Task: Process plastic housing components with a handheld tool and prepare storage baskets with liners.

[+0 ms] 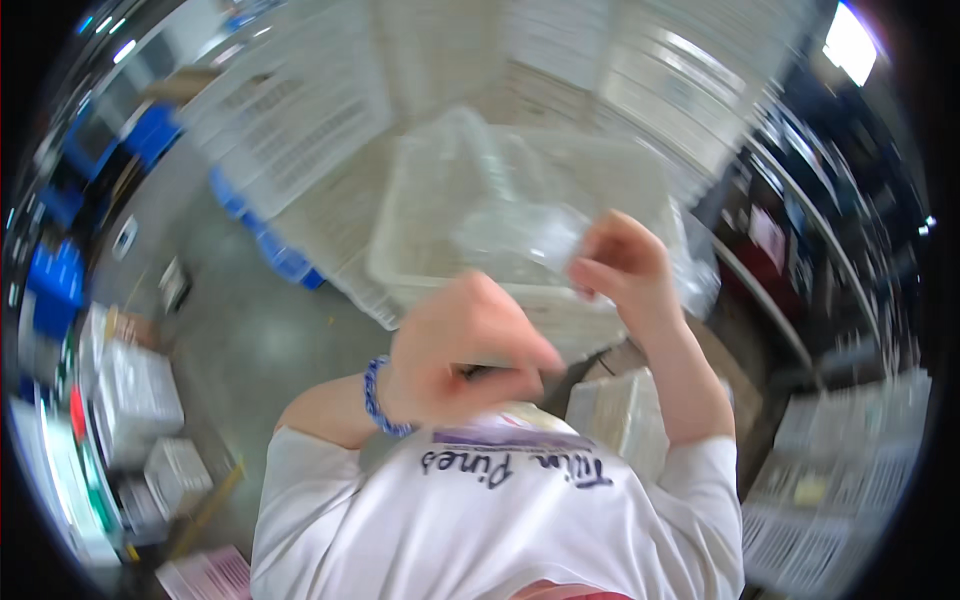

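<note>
My left hand (460, 345), with a blue beaded bracelet (375, 395) on its wrist, is in front of my chest. Its fingers curl together toward the right; blur hides what, if anything, is between them. Over the near right part of a whitish plastic bin (385, 240), my right hand (632, 262) has its thumb and fingers drawn together in a pinch. Whatever it may hold is too small to make out. Clear plastic bags (515, 230) lie in the bin, close to the right hand's fingertips.
White slatted crates (290, 120) stand behind and left of the bin, with blue pieces (285, 258) along their lower edge. A white box (620, 415) is below my right forearm. Metal rails (765, 305) run at the right. Wrapped boxes (140, 395) sit on the left floor.
</note>
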A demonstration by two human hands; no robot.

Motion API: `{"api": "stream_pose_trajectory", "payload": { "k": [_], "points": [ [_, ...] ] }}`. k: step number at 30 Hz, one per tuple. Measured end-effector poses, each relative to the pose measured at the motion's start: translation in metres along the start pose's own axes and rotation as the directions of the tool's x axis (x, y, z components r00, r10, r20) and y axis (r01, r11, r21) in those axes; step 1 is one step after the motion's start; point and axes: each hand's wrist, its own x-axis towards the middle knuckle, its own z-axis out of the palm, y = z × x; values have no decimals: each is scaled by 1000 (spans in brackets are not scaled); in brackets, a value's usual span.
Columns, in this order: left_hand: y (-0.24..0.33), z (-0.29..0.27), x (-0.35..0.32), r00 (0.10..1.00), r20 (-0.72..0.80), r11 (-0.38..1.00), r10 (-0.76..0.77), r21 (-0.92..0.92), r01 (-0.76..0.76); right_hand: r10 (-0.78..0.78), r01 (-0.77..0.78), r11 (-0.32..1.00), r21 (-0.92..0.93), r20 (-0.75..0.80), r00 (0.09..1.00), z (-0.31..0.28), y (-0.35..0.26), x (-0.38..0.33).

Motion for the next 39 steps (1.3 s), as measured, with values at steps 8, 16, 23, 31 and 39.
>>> {"api": "stream_pose_trajectory", "payload": {
  "k": [8,16,23,31,39],
  "points": [
    [57,-12,-38,942,-212,909,258,-277,-311,75,-84,990,111,79,994,28,42,2],
    [-2,37,-155,373,-9,187,-928,-876,445,-435,728,476,-493,588,682,113,68,-19],
    [-4,51,-210,105,-102,125,-989,-963,240,-287,841,315,-440,801,526,126,124,-38],
    [-1,69,-248,-133,-63,65,-989,-998,-15,-258,804,367,-467,780,570,124,145,-56],
    [-3,63,-238,-146,-335,268,-931,-896,353,-308,685,558,-469,649,696,119,144,-62]
  ]
}}
